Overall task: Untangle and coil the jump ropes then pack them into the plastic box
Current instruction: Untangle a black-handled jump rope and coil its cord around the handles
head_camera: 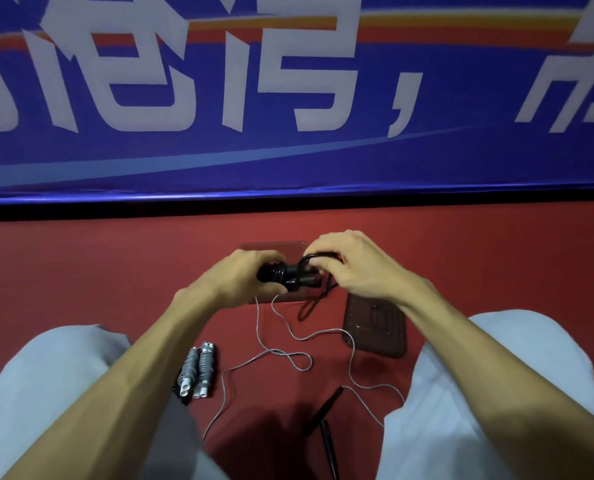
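Note:
My left hand (243, 277) grips the black handles of a black jump rope (281, 273), with cord wound around them. My right hand (354, 265) pinches a loop of that black cord just right of the handles; a short black tail hangs down below. A grey jump rope lies on the red floor: its two ribbed grey handles (198, 370) rest side by side near my left knee, and its thin grey cord (288, 358) snakes loosely across the floor. A clear plastic box (271, 247) sits on the floor behind my hands, mostly hidden.
A clear lid (375, 323) lies flat right of centre under my right wrist. Two black stick-like pieces (326, 424) lie near the bottom between my knees. A blue banner wall (288, 133) stands close behind the box. My grey-trousered knees flank the floor space.

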Demonstrator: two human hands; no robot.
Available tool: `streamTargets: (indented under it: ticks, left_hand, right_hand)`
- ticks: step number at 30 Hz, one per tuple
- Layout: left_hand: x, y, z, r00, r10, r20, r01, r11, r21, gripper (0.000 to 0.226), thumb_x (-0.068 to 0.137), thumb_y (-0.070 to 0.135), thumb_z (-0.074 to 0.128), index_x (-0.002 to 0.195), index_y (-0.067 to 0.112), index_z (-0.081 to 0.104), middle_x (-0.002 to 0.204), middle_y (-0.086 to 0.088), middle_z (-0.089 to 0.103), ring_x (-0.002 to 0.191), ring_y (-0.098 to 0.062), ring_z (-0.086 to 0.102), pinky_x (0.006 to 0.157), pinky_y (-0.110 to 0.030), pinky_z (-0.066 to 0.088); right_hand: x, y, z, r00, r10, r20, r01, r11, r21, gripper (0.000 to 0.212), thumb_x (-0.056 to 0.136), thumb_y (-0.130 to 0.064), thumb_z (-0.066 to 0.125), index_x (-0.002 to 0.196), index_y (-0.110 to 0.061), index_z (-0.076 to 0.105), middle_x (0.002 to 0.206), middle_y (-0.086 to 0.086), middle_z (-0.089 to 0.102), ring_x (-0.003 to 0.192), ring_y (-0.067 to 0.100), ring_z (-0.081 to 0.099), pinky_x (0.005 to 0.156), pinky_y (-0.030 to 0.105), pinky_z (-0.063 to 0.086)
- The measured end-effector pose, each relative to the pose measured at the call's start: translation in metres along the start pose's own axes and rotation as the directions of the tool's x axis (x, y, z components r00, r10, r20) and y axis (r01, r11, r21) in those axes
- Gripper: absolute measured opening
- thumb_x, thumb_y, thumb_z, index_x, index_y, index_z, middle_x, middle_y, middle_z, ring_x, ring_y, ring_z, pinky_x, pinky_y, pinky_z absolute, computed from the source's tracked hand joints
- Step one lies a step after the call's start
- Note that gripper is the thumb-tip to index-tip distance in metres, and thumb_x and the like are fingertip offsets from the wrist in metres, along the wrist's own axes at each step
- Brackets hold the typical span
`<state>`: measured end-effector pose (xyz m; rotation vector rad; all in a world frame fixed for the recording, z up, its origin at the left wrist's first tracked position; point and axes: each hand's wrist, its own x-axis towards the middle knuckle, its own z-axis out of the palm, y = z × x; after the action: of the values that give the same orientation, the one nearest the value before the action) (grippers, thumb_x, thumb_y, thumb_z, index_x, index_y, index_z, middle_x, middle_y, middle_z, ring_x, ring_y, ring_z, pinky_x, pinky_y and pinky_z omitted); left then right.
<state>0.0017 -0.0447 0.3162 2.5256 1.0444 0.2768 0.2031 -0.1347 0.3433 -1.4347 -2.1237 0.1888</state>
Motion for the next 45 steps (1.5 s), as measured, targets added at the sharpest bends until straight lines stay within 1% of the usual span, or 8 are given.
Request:
streamTargets:
  ticks: [6,13,17,22,27,32,37,45]
  left_hand:
    - [-0.014,0.022,0.004,0.995,0.094,0.039,-0.101,0.959,0.264,0.033,0.073,0.036,0.067,0.104,0.038,0.058,0.09,0.013,0.062,0.087,-0.016,0.06,0.063,-0.03,0.043]
    - [-0.021,0.036,-0.003,0.994,0.091,0.067,-0.102,0.975,0.197,0.072,0.056,0.089,0.056,0.113,0.045,0.061,0.096,0.014,0.066,0.093,-0.01,0.06,0.075,-0.032,0.049]
    - [-0.023,0.035,-0.003,0.994,0.107,-0.039,-0.096,0.971,0.217,0.057,0.068,0.082,0.056,0.111,0.046,0.064,0.088,0.013,0.068,0.082,-0.01,0.06,0.069,-0.03,0.048]
    - [-0.026,0.032,-0.015,0.998,0.054,-0.026,-0.059,0.975,-0.215,0.035,0.074,0.054,0.059,0.106,0.042,0.066,0.086,0.006,0.07,0.078,-0.017,0.064,0.073,-0.034,0.051]
    - [-0.028,0.037,-0.028,0.986,-0.043,-0.16,-0.088,0.681,-0.727,0.033,0.093,0.008,0.06,0.119,0.027,0.066,0.085,0.0,0.072,0.075,-0.013,0.066,0.07,-0.023,0.052]
    - [-0.025,0.042,-0.026,0.964,-0.171,-0.202,-0.083,0.528,-0.845,0.039,0.093,0.007,0.053,0.12,0.031,0.068,0.089,0.0,0.071,0.069,-0.012,0.067,0.057,-0.018,0.05]
    - [-0.022,0.042,-0.028,0.906,-0.359,-0.224,-0.065,0.405,-0.912,0.025,0.094,0.015,0.053,0.108,0.021,0.072,0.094,-0.012,0.073,0.071,-0.019,0.066,0.062,-0.026,0.053]
    - [-0.012,0.031,-0.011,0.848,-0.412,-0.333,-0.055,0.556,-0.829,0.019,0.09,0.015,0.061,0.092,0.029,0.074,0.083,-0.004,0.075,0.068,-0.02,0.066,0.067,-0.038,0.055]
  right_hand:
    - [0.001,0.005,0.003,1.0,0.015,-0.013,-0.016,0.997,-0.077,0.012,0.091,-0.019,0.064,0.095,-0.019,0.075,0.086,-0.007,0.064,0.08,0.011,0.059,0.079,0.031,0.047]
    - [0.004,0.012,0.006,0.992,0.086,-0.091,-0.092,0.994,-0.055,0.009,0.09,-0.02,0.066,0.092,-0.021,0.075,0.082,-0.008,0.065,0.077,0.011,0.059,0.074,0.035,0.049]
    - [0.004,0.018,0.004,0.989,0.116,-0.089,-0.121,0.991,-0.053,0.009,0.09,-0.019,0.066,0.091,-0.021,0.075,0.081,-0.009,0.065,0.076,0.011,0.058,0.074,0.032,0.046]
    - [0.003,0.027,0.001,0.987,0.155,-0.037,-0.159,0.972,-0.17,0.012,0.092,-0.016,0.061,0.097,-0.021,0.071,0.079,-0.013,0.058,0.083,0.009,0.045,0.088,0.033,0.031]
    - [0.003,0.018,0.005,0.945,0.305,-0.114,-0.298,0.951,0.079,0.021,0.086,-0.005,0.066,0.082,-0.025,0.067,0.065,-0.017,0.057,0.063,-0.003,0.051,0.058,0.01,0.036]
    - [0.007,0.02,0.019,0.913,0.405,0.052,-0.396,0.847,0.355,0.02,0.079,-0.004,0.072,0.083,-0.024,0.07,0.084,0.003,0.073,0.077,0.007,0.063,0.079,0.029,0.051]
    - [0.006,0.009,0.027,0.893,0.381,0.238,-0.441,0.641,0.628,0.028,0.079,0.018,0.063,0.092,-0.007,0.067,0.084,0.007,0.068,0.077,0.014,0.066,0.056,0.023,0.054]
    - [0.01,0.002,0.035,0.854,0.327,0.405,-0.515,0.641,0.569,0.044,0.089,0.02,0.044,0.098,-0.02,0.061,0.117,0.016,0.059,0.1,0.025,0.068,0.053,0.022,0.055]
